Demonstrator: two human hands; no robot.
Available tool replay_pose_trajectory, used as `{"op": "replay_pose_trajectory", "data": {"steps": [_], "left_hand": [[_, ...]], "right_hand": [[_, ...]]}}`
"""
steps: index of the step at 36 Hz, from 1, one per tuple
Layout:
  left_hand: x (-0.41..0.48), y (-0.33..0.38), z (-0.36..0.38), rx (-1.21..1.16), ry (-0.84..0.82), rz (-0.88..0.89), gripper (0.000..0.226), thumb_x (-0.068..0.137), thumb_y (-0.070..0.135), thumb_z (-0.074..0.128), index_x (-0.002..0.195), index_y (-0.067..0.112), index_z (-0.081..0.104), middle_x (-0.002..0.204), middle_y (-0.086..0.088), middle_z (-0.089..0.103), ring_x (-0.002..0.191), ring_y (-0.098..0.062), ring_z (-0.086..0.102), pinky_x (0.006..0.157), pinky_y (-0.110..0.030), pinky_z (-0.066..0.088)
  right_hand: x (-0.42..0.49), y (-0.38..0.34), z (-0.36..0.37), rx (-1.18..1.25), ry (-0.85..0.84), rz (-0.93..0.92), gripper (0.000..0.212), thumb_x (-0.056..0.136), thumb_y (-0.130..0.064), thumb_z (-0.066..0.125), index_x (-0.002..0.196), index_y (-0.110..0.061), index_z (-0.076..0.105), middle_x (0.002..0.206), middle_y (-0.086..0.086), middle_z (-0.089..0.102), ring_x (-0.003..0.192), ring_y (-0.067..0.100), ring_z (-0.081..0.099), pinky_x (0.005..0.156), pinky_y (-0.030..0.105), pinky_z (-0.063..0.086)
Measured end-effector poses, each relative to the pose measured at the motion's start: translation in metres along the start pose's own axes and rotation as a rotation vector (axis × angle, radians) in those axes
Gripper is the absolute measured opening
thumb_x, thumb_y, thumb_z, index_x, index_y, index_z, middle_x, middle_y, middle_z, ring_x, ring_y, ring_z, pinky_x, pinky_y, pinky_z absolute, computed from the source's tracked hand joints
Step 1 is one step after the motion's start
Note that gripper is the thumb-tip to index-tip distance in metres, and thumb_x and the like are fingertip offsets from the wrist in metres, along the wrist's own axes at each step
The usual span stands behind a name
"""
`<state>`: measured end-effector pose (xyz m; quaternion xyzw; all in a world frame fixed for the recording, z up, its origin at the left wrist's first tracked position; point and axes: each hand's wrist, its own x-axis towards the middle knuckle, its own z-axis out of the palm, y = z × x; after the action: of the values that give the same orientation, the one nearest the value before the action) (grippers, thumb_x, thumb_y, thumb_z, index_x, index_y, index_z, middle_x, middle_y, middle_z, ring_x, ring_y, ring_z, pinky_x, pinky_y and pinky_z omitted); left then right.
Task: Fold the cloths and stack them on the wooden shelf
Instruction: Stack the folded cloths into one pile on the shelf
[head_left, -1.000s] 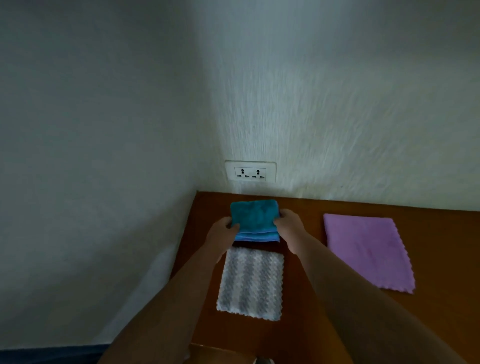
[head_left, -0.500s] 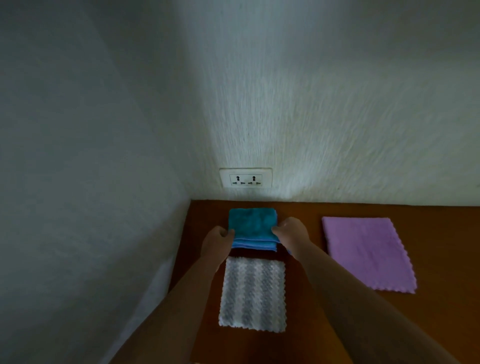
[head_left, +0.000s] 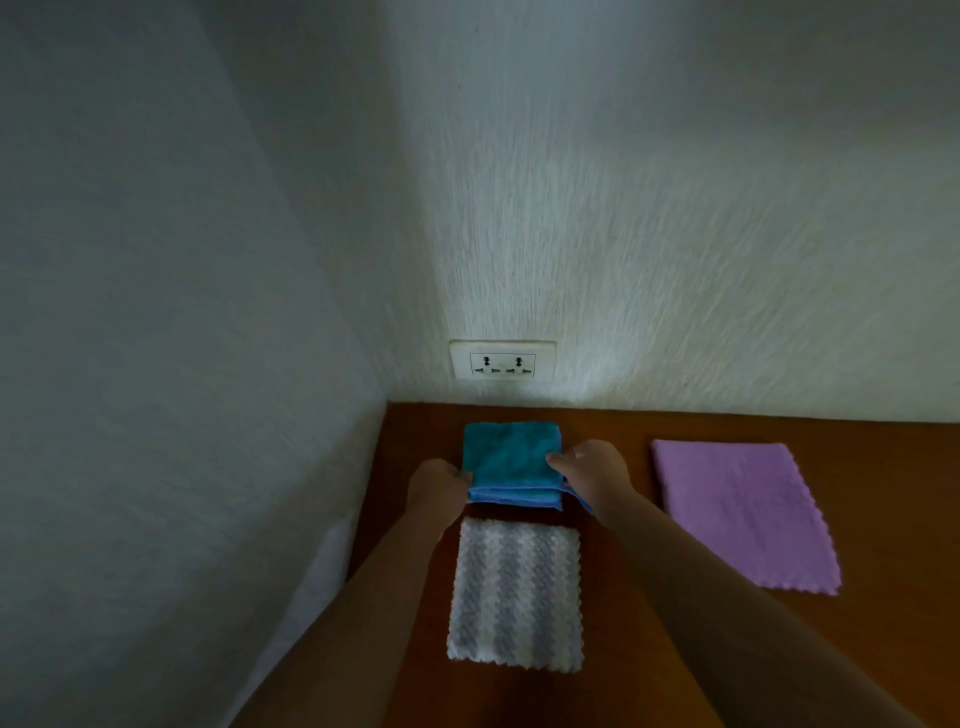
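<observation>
1. Hands: left hand (head_left: 439, 486) and right hand (head_left: 589, 475) sit apart at lower centre of the frame, one at each side edge of the same bundle. Each is curled round its edge. The right thumb lies on top, and the fingers underneath are hidden.
2. Teal cloth (head_left: 511, 452): folded into a compact block and held between the two hands, low over the wooden shelf (head_left: 649, 431), near the back wall. Whether it rests on the wood cannot be told. Lighter blue layers show along its near edge, and I cannot tell whether they are a second cloth or the same one.
3. Striped cloth (head_left: 514, 592): grey and white, lying flat directly below the bundle in the frame, between the forearms.
   - Its long axis runs up and down the frame.
   - Both hands are about equally near it.
4. Purple cloth (head_left: 743, 514): spread flat at right of frame, apart from the others and nearer the right hand.
5. Wall socket (head_left: 503, 360): a double outlet just above the shelf's back edge, over the bundle.
6. Assessment:
   - One bundle looks folded and is being set at the back left corner, while two cloths lie unfolded.
   - The striped cloth is probably next, which calls for drawing both hands toward the bottom of the frame.
</observation>
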<state>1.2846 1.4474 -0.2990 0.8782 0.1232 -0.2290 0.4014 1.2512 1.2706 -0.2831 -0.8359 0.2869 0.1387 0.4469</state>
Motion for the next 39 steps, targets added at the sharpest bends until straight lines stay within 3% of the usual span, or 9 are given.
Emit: {"op": "replay_pose_trajectory", "data": {"steps": [7,10,17,21,27,30,32,35,39], "left_hand": [[-0.001,0.001,-0.001,-0.059,0.012,-0.023,0.029,0.090,0.017,0.060,0.062,0.012,0.051,0.094,-0.024,0.066,0.085,-0.031,0.063,0.068,-0.033,0.043],[-0.002,0.002,0.000,-0.094,0.015,-0.033,0.027,0.089,0.016,0.061,0.064,0.011,0.052,0.094,-0.023,0.067,0.089,-0.033,0.065,0.074,-0.038,0.049],[-0.003,0.002,0.001,-0.120,0.011,-0.059,0.017,0.088,0.017,0.062,0.078,0.003,0.058,0.095,-0.020,0.067,0.090,-0.030,0.065,0.072,-0.035,0.048],[0.000,0.002,0.001,-0.125,0.011,-0.063,0.018,0.086,0.013,0.064,0.072,0.007,0.057,0.095,-0.022,0.066,0.089,-0.031,0.066,0.080,-0.043,0.054],[-0.003,0.005,0.000,-0.078,0.008,-0.031,0.027,0.084,0.008,0.063,0.060,0.009,0.053,0.084,-0.019,0.064,0.087,-0.034,0.066,0.072,-0.040,0.052],[-0.006,0.007,0.000,0.036,0.005,0.013,0.026,0.087,0.009,0.058,0.062,0.008,0.050,0.071,-0.010,0.056,0.081,-0.030,0.060,0.061,-0.031,0.040],[-0.010,0.011,0.001,0.189,0.040,0.069,0.011,0.088,0.014,0.058,0.088,0.003,0.057,0.090,-0.012,0.059,0.091,-0.027,0.058,0.068,-0.030,0.040],[-0.018,0.017,0.007,0.567,0.226,0.224,0.037,0.088,0.022,0.057,0.120,0.009,0.042,0.121,-0.009,0.047,0.110,-0.023,0.048,0.085,-0.031,0.041],[-0.017,0.014,0.014,1.081,0.325,0.650,0.066,0.063,0.026,0.077,0.124,0.012,0.058,0.129,-0.010,0.056,0.110,-0.023,0.057,0.084,-0.034,0.048]], "right_hand": [[-0.002,-0.001,0.003,0.142,0.004,0.091,0.031,0.083,-0.021,0.067,0.059,-0.009,0.052,0.072,0.015,0.061,0.067,0.024,0.061,0.067,0.032,0.049],[-0.001,-0.003,0.000,0.109,0.016,0.072,0.035,0.085,-0.021,0.064,0.056,-0.012,0.047,0.060,0.005,0.051,0.054,0.015,0.051,0.054,0.026,0.041],[0.000,-0.007,-0.001,0.270,-0.114,0.201,0.013,0.085,-0.013,0.066,0.080,-0.005,0.057,0.088,0.011,0.067,0.068,0.017,0.069,0.055,0.022,0.054],[-0.003,-0.006,-0.003,0.242,-0.113,0.211,0.018,0.085,-0.010,0.064,0.072,-0.005,0.053,0.068,0.009,0.057,0.036,0.007,0.051,0.035,0.016,0.036],[-0.004,0.000,0.001,0.035,-0.077,0.105,0.026,0.082,-0.007,0.062,0.060,-0.009,0.048,0.061,0.005,0.051,0.054,0.013,0.050,0.054,0.023,0.042],[-0.006,0.001,0.004,-0.064,-0.030,0.024,0.027,0.081,-0.006,0.061,0.064,-0.015,0.042,0.064,-0.001,0.046,0.057,0.008,0.043,0.049,0.017,0.033],[-0.007,0.003,0.007,-0.127,0.000,-0.031,0.022,0.081,-0.007,0.062,0.075,-0.015,0.043,0.076,-0.001,0.047,0.064,0.006,0.044,0.051,0.016,0.034],[-0.012,0.002,0.009,-0.257,0.081,-0.115,0.034,0.078,-0.015,0.066,0.105,-0.013,0.045,0.107,0.004,0.047,0.095,0.016,0.049,0.077,0.027,0.047],[-0.017,-0.002,0.010,-0.750,0.213,-0.441,0.075,0.082,-0.028,0.064,0.143,-0.012,0.023,0.145,0.014,0.026,0.133,0.030,0.028,0.109,0.041,0.030]]}}
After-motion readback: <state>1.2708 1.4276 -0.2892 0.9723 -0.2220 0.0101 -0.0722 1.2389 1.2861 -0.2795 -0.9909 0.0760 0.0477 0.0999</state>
